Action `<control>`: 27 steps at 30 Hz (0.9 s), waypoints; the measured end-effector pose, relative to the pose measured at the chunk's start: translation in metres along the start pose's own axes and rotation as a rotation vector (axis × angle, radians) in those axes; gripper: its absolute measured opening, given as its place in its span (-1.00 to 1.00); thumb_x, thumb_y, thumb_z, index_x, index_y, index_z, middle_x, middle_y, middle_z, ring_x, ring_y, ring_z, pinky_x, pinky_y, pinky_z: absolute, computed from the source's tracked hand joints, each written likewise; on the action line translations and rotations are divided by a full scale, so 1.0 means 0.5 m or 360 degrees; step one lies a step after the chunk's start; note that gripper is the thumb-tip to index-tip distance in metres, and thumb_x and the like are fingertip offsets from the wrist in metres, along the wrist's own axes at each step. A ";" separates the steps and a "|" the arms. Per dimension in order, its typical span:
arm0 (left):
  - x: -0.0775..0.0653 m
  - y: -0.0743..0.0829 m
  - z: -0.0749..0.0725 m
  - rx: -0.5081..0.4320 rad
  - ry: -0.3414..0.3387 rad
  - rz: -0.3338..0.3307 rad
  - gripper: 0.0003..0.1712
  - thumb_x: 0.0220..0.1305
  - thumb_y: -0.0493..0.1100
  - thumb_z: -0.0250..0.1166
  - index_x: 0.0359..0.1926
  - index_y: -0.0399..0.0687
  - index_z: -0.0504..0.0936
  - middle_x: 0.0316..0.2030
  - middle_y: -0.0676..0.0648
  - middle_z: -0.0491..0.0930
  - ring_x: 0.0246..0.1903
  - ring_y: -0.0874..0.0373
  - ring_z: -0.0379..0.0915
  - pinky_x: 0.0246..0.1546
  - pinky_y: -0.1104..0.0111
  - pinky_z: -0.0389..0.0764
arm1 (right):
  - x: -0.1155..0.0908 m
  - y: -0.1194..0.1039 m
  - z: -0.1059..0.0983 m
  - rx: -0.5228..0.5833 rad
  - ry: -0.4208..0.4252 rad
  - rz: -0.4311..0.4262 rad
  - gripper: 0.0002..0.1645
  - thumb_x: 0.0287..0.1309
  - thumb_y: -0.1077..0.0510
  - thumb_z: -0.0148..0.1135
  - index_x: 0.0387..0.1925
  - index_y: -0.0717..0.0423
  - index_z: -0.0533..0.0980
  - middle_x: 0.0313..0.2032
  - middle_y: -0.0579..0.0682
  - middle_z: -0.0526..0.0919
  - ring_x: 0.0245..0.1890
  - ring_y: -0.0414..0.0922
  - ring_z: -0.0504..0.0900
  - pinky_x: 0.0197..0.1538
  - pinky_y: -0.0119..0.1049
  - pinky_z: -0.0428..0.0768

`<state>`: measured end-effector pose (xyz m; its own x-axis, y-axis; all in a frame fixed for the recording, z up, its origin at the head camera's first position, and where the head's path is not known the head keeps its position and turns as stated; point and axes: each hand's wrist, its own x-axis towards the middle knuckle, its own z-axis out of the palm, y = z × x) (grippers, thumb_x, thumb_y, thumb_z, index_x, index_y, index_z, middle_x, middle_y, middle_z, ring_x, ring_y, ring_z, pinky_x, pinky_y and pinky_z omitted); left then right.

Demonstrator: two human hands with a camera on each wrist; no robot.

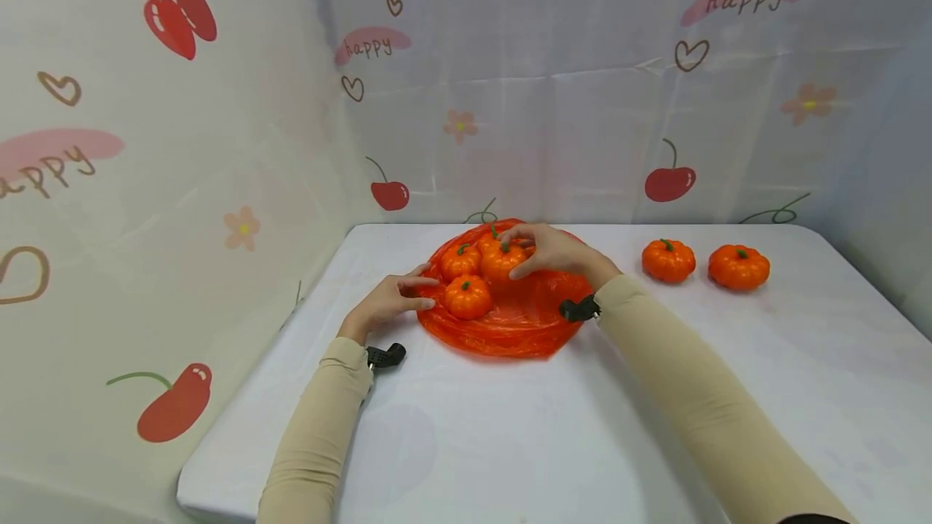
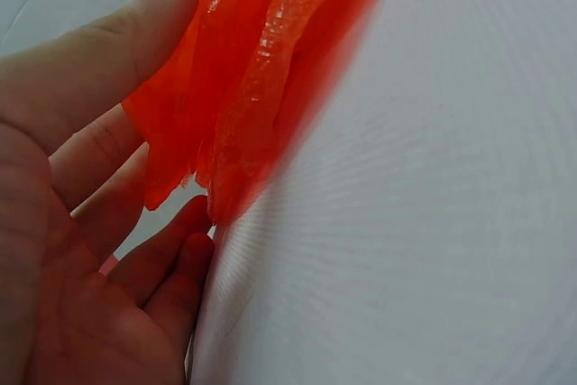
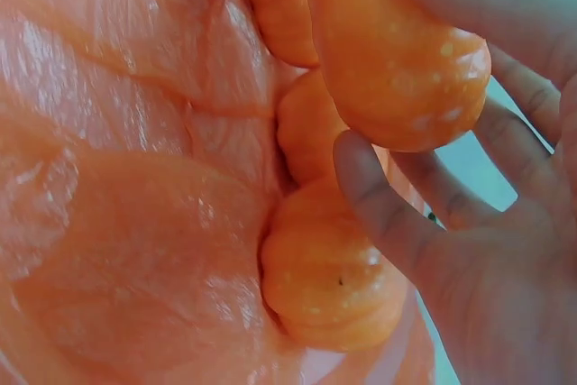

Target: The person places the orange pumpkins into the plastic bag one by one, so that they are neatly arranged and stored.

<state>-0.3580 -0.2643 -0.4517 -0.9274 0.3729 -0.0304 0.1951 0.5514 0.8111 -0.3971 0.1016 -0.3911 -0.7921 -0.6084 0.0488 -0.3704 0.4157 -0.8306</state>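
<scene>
Pumpkin (image 1: 498,268) pinched in right grip (image 1: 552,252), arm (image 1: 702,382) outstretched, left grip (image 1: 388,297) spread at red plastic's (image 1: 535,307) edge

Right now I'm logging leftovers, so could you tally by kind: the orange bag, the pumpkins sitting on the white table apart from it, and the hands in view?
Orange plastic bag: 1
Pumpkins apart from it: 2
Hands, left hand and right hand: 2
Total: 5

Head view forward-down, wrist views close (plastic (image 1: 539,310) in all)
</scene>
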 end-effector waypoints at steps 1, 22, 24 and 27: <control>0.000 0.001 0.000 0.0000 -0.0001 0.0003 -0.44 0.23 0.12 0.49 0.26 0.26 0.67 0.60 0.09 0.16 0.63 -0.02 -0.08 0.59 -0.03 0.11 | 0.001 0.001 0.003 0.0003 0.0005 0.0004 -0.32 0.07 0.13 0.59 0.23 -0.01 0.52 0.36 0.02 0.47 0.50 0.15 0.33 0.49 0.10 0.40; 0.003 -0.004 0.001 -0.0015 -0.0009 0.0003 -0.44 0.21 0.13 0.50 0.24 0.26 0.68 0.60 0.04 0.16 0.63 -0.03 -0.08 0.59 -0.03 0.11 | 0.001 -0.002 0.039 -0.0287 0.0083 0.0075 -0.47 0.05 0.10 0.61 0.05 -0.10 0.56 0.22 0.00 0.52 0.33 0.07 0.41 0.47 0.10 0.41; 0.003 -0.003 0.001 -0.0004 -0.0007 0.0012 -0.43 0.22 0.13 0.50 0.25 0.24 0.68 0.60 0.03 0.16 0.63 -0.05 -0.08 0.59 -0.05 0.09 | 0.000 0.001 0.042 -0.0284 0.0079 0.0078 -0.48 0.07 0.11 0.60 0.05 -0.10 0.56 0.22 0.00 0.53 0.35 0.09 0.40 0.47 0.12 0.40; 0.004 -0.004 0.000 0.0002 0.0000 0.0012 -0.43 0.22 0.12 0.49 0.25 0.25 0.68 0.60 0.05 0.16 0.63 -0.04 -0.08 0.60 -0.03 0.09 | -0.003 0.002 0.047 -0.0298 0.0069 0.0095 -0.48 0.09 0.12 0.57 0.07 -0.13 0.56 0.24 -0.01 0.52 0.35 0.09 0.40 0.48 0.13 0.40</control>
<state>-0.3601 -0.2646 -0.4533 -0.9257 0.3774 -0.0242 0.2028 0.5494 0.8106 -0.3851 0.0869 -0.4053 -0.8341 -0.5509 0.0295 -0.4025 0.5711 -0.7154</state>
